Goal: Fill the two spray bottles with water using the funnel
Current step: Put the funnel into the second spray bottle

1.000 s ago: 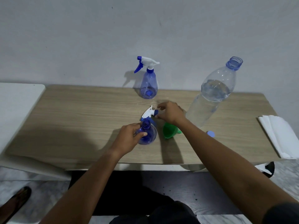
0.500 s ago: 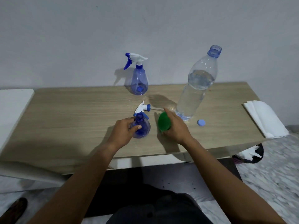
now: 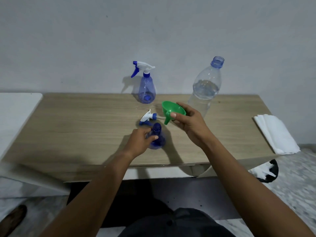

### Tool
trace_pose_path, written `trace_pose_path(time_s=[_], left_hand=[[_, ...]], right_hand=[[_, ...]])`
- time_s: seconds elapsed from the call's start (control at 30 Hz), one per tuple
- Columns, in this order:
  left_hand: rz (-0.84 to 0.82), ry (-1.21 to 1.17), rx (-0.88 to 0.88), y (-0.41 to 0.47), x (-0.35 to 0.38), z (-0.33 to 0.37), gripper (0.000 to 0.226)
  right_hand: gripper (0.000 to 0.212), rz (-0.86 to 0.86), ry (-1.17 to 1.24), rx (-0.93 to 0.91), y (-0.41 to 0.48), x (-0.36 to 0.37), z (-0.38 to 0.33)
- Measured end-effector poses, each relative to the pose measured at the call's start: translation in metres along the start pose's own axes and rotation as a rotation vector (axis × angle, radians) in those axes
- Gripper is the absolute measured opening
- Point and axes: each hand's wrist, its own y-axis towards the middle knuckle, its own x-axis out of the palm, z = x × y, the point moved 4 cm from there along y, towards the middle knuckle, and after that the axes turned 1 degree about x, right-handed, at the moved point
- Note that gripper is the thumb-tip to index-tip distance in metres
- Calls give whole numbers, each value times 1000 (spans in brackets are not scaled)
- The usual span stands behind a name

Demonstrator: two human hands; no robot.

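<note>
Far spray bottle (image 3: 146, 90) behind near spray bottle (image 3: 158, 132) (sprayer head (image 3: 147, 117) between), water bottle (image 3: 204, 93) rightward.

Near spray bottle (image 3: 156, 138): translucent blue, upright, neck open, gripped by the left hand (image 3: 140, 141). Its white-and-blue spray head (image 3: 147, 117) lies on its side at 11 o'clock, just beside it. Green funnel (image 3: 172, 111): tilted, held in the air at 1 o'clock by the right hand (image 3: 189, 124). Second spray bottle (image 3: 146, 89): upright with its spray head fitted, at 12 o'clock. Water bottle (image 3: 204, 93): uncapped, partly full, at 2 o'clock.

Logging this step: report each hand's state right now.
Left hand: grips the uncapped blue plastic spray bottle.
Right hand: holds the green plastic funnel.
</note>
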Motion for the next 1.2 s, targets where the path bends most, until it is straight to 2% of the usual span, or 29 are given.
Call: trace_pose_path(time_s=[0.1,0.17,0.23,0.27,0.33,0.43,0.63,0.73,0.87,0.93,1.0,1.07,1.2], left_hand=[[-21,-4,-36,0,11,4,28],[-19,16,-43,0,16,8,25],[-30,9,-14,-4,20,19,13],[-35,-12,-14,-6,21,24,19],[-43,-48,-36,-9,23,29,30],[-42,-75,-50,-7,28,23,35],[0,27,-86,-8,34,42,25],[23,18,-99,-2,39,41,26],[15,28,-95,4,41,47,22],[11,5,-89,6,42,48,21],[1,12,-93,8,43,52,23],[0,10,-88,10,43,53,25],[4,-5,-95,13,41,55,26]], right_hand=[[70,-33,-60,-1,0,2,3],[62,-46,-104,-17,-1,0,6],[57,-90,-168,-42,-1,1,7],[58,-109,-205,-58,-2,1,7],[62,-125,-283,-64,-4,0,9],[72,-125,-392,-71,-6,-3,12],[95,-115,-443,-113,-10,-20,12],[86,7,-443,-177,-14,-36,10],[49,258,-416,-268,-26,-61,2],[37,417,-378,-301,-30,-71,-2],[43,539,-386,-346,-29,-80,-10],[59,583,-434,-384,-21,-85,-19],[101,440,-457,-380,5,-80,-34]])
